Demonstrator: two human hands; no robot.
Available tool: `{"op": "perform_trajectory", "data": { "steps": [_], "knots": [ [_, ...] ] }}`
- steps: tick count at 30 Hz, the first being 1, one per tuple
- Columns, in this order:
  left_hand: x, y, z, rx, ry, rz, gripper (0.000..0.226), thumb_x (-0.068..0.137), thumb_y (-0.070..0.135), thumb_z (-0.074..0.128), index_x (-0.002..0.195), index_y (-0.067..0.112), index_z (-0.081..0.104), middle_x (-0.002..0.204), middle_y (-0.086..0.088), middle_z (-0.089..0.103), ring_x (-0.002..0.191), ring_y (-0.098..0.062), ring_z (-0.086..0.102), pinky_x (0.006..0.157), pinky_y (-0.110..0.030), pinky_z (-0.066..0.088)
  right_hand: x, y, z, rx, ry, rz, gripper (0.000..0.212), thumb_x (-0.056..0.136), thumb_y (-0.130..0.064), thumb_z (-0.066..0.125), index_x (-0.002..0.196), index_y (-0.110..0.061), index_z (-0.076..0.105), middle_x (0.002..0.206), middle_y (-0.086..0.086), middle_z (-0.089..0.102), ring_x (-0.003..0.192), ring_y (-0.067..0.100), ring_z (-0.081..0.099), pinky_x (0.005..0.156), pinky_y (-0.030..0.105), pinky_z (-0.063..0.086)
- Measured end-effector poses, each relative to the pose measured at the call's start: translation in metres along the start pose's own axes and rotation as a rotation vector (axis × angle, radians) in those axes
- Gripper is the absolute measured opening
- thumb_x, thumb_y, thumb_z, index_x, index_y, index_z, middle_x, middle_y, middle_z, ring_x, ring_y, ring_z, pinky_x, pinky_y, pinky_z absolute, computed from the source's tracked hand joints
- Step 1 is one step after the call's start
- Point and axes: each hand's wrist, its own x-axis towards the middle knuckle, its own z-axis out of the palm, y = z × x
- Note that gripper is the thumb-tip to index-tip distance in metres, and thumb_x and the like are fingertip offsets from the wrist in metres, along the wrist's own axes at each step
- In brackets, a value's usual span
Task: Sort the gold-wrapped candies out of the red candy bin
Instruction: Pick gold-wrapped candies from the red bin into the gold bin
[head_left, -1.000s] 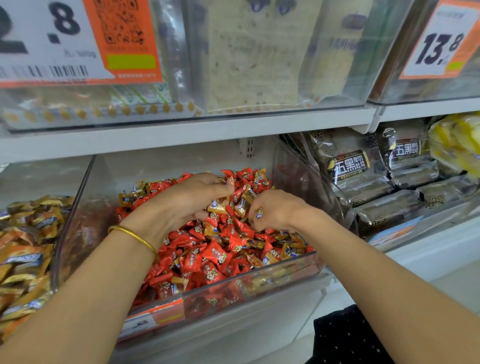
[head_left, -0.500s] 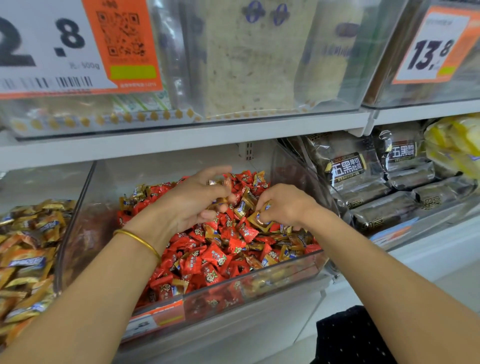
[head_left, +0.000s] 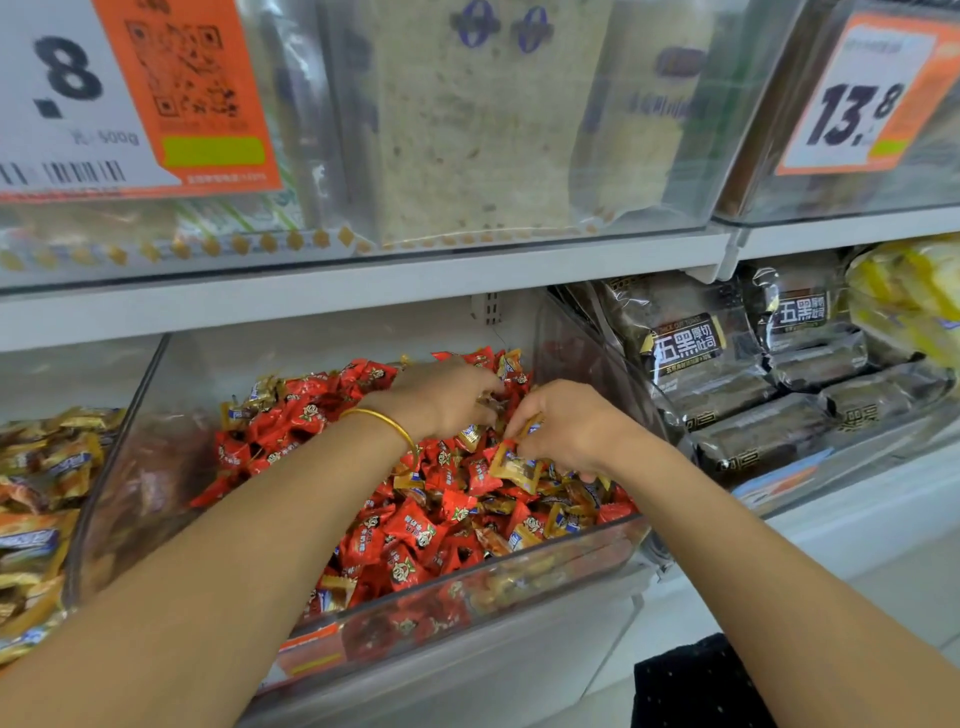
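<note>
Gold from red: a gold-wrapped candy (head_left: 515, 466) is pinched just above the heap at the right of the red candy bin (head_left: 467, 584).

The right hand (head_left: 569, 428) has its fingers closed on that candy, near the bin's right wall. Just beside it, the left hand (head_left: 441, 397) curls round what look like more gold-wrapped candies (head_left: 488, 404). Other gold ones lie mixed among the red candies (head_left: 410, 535) along the front and right. To do this step well, I judge, lift by one wrapper end so no red piece rides along. Then gather several per hand and carry them across to the neighbouring bin (head_left: 41, 493) of gold wrappers at the left.
</note>
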Motion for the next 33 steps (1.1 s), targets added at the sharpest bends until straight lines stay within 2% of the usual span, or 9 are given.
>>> {"op": "perform_trajectory", "data": {
  "steps": [3, 6, 9, 12, 15, 20, 26, 29, 33],
  "knots": [
    [0.003, 0.001, 0.003, 0.224, -0.079, 0.025, 0.049, 0.094, 0.043, 0.046, 0.140, 0.030, 0.037, 0.129, -0.010, 0.044, 0.116, -0.030, 0.048, 0.086, -0.037, 0.046, 0.001, 0.001, -0.002, -0.010, 0.009, 0.011, 0.020, 0.086, -0.012, 0.065, 0.102, -0.023, 0.068, 0.080, 0.000, 0.056, 0.048, 0.014, 0.049, 0.035, 0.022, 0.042],
    [0.001, 0.003, 0.004, 0.300, -0.105, 0.017, 0.044, 0.094, 0.043, 0.046, 0.132, 0.020, 0.044, 0.126, -0.010, 0.043, 0.112, -0.031, 0.049, 0.076, -0.034, 0.041, 0.002, -0.001, -0.002, -0.090, -0.009, 0.020, 0.015, 0.086, -0.014, 0.067, 0.098, -0.023, 0.066, 0.113, 0.005, 0.060, 0.051, 0.013, 0.049, 0.034, 0.020, 0.040],
    [-0.001, 0.001, 0.004, 0.293, -0.108, 0.025, 0.042, 0.094, 0.043, 0.048, 0.127, 0.019, 0.043, 0.125, -0.010, 0.043, 0.111, -0.030, 0.049, 0.072, -0.033, 0.039, 0.005, -0.001, 0.000, -0.205, -0.022, 0.026, 0.027, 0.086, -0.017, 0.067, 0.113, -0.019, 0.066, 0.128, 0.003, 0.056, 0.053, 0.011, 0.044, 0.043, 0.018, 0.039],
    [-0.006, 0.001, 0.004, 0.265, -0.114, 0.050, 0.044, 0.093, 0.042, 0.050, 0.131, 0.022, 0.040, 0.125, -0.008, 0.043, 0.111, -0.028, 0.050, 0.073, -0.031, 0.038, 0.006, 0.000, 0.001, -0.268, -0.060, -0.010, 0.036, 0.085, -0.026, 0.068, 0.120, -0.020, 0.062, 0.116, -0.001, 0.060, 0.049, 0.005, 0.040, 0.036, 0.014, 0.036],
    [-0.009, -0.002, 0.003, 0.160, -0.075, 0.044, 0.035, 0.093, 0.041, 0.050, 0.121, 0.021, 0.042, 0.116, -0.005, 0.044, 0.097, -0.024, 0.050, 0.072, -0.031, 0.038, 0.004, 0.000, 0.004, -0.166, -0.141, -0.020, 0.045, 0.081, -0.033, 0.072, 0.123, -0.019, 0.061, 0.078, -0.010, 0.051, 0.048, 0.004, 0.042, 0.033, 0.015, 0.037],
    [-0.021, -0.012, -0.003, -0.074, 0.047, 0.055, 0.020, 0.094, 0.039, 0.049, 0.099, 0.022, 0.040, 0.092, 0.002, 0.039, 0.072, -0.015, 0.042, 0.064, -0.029, 0.035, 0.002, 0.002, 0.007, -0.253, -0.026, -0.073, 0.035, 0.082, -0.035, 0.070, 0.115, -0.023, 0.064, 0.079, -0.010, 0.054, 0.034, 0.001, 0.048, 0.040, 0.018, 0.032],
    [-0.061, -0.021, -0.018, -0.468, 0.189, 0.033, 0.014, 0.093, 0.034, 0.052, 0.098, 0.021, 0.047, 0.079, 0.002, 0.049, 0.066, -0.011, 0.042, 0.057, -0.022, 0.033, -0.007, -0.003, -0.001, 0.407, 0.066, -0.062, 0.027, 0.083, -0.022, 0.071, 0.107, -0.013, 0.065, 0.068, 0.001, 0.055, 0.039, 0.011, 0.043, 0.031, 0.018, 0.029],
    [-0.094, -0.027, -0.025, -0.681, 0.227, -0.009, 0.016, 0.092, 0.034, 0.054, 0.098, 0.019, 0.050, 0.067, -0.003, 0.043, 0.054, -0.013, 0.038, 0.046, -0.020, 0.028, -0.018, -0.017, -0.006, 0.829, -0.079, -0.019, 0.018, 0.083, -0.021, 0.070, 0.096, -0.011, 0.065, 0.069, 0.005, 0.056, 0.041, 0.010, 0.041, 0.031, 0.015, 0.026],
    [-0.149, -0.046, -0.039, -0.883, 0.276, -0.106, 0.012, 0.091, 0.034, 0.055, 0.094, 0.024, 0.050, 0.058, 0.004, 0.040, 0.047, -0.007, 0.036, 0.046, -0.019, 0.029, -0.034, -0.051, -0.002, 1.056, -0.314, -0.037, 0.007, 0.086, -0.018, 0.062, 0.090, -0.012, 0.062, 0.070, 0.007, 0.053, 0.041, 0.008, 0.038, 0.029, 0.010, 0.021]
  ]
}}
